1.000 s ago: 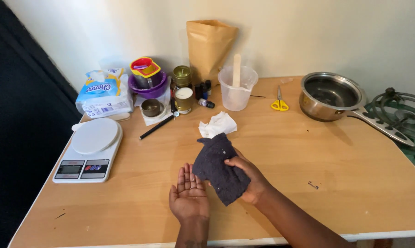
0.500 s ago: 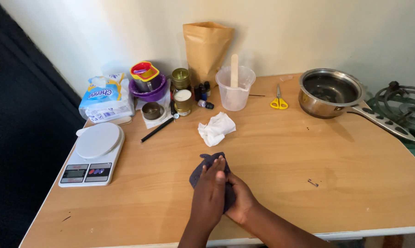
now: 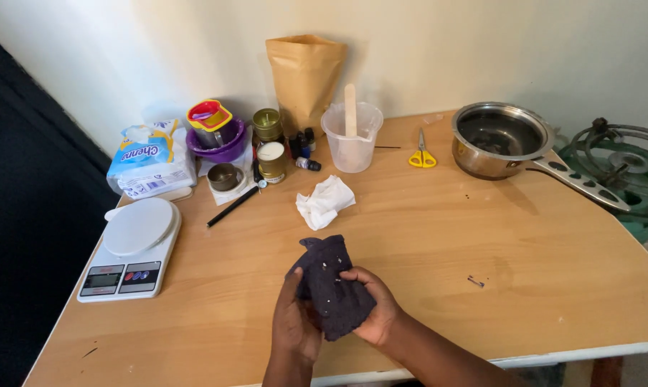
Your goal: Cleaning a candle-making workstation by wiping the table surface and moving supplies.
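Observation:
A dark navy cloth (image 3: 329, 281), bunched up, sits between both my hands above the front of the wooden table (image 3: 481, 244). My left hand (image 3: 295, 324) presses against its left side, fingers pointing up. From the right, my right hand (image 3: 376, 308) wraps over the cloth with fingers curled across it. A crumpled white tissue (image 3: 324, 201) lies on the table just beyond the cloth.
A white kitchen scale (image 3: 131, 246) stands at the left. Along the back are a tissue pack (image 3: 152, 158), purple bowl with cups (image 3: 217, 132), small tins (image 3: 270, 150), brown paper pouch (image 3: 304, 72), plastic jug with wooden stick (image 3: 351, 136), yellow scissors (image 3: 422, 154) and steel saucepan (image 3: 503, 140). A green burner (image 3: 621, 168) stands at right.
One second ago my left palm lay open, the cloth draped in my right hand. Both hands have since closed together around the cloth and bunched it.

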